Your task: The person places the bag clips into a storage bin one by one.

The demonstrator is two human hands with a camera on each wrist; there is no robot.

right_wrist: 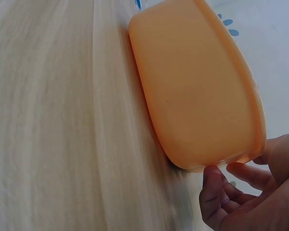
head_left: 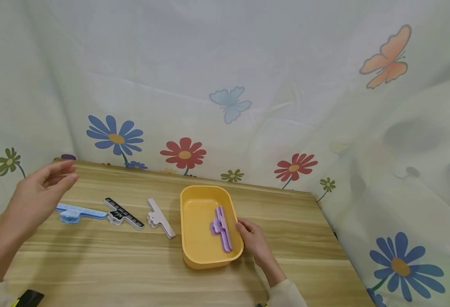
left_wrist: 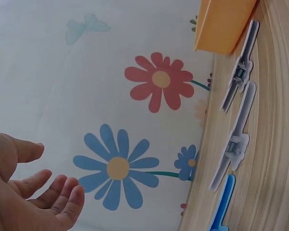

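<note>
A yellow plastic bin [head_left: 194, 251] stands on the wooden table, and inside it lies a purple clip [head_left: 221, 230] with a long bar. At the bin's right side, my right hand [head_left: 255, 241] holds the wall near the rim; the right wrist view shows its fingers bent against the bin [right_wrist: 197, 91]. My left hand [head_left: 37, 196] is raised over the table's left part, with nothing in it and its fingers loosely bent. Nearest to it is a blue clip [head_left: 81, 211], partly hidden by the hand. A black-and-white piano-key clip [head_left: 124, 213] and a white clip [head_left: 161, 218] lie between that one and the bin.
Behind the table [head_left: 133, 268] and along its right side hangs a pale curtain [head_left: 163, 55] printed with flowers and butterflies. A black and yellow object [head_left: 29, 297] shows at the bottom left edge of the head view.
</note>
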